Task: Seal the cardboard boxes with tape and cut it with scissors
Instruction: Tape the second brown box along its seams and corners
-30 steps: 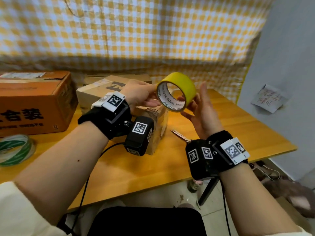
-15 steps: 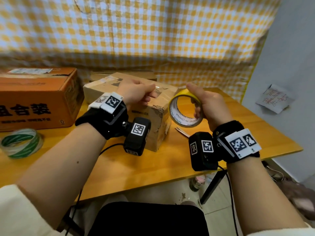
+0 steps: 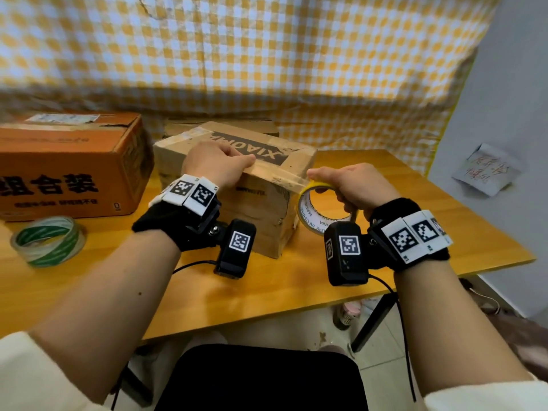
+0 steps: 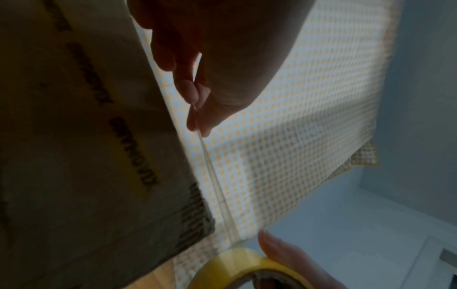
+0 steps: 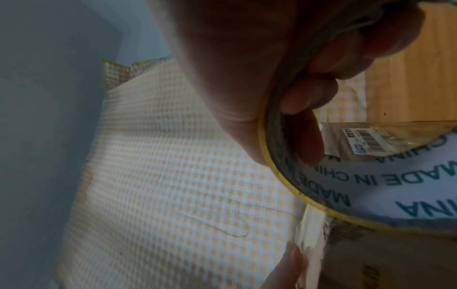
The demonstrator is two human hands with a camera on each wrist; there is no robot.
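Pinching the free end of the clear tape strip over the brown box, the left hand holds it at the box's near top edge. The right hand grips the yellow tape roll just right of the box, above the wooden table, with the strip stretched between both hands.

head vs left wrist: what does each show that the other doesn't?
Head only: orange box, green-striped tape roll, table and the XIAOMI box's printed top.
Left wrist only: the left hand pinching the tape strip edge-on between finger and thumb.
Both: yellow tape roll in the right hand, the strip stretched over that box.
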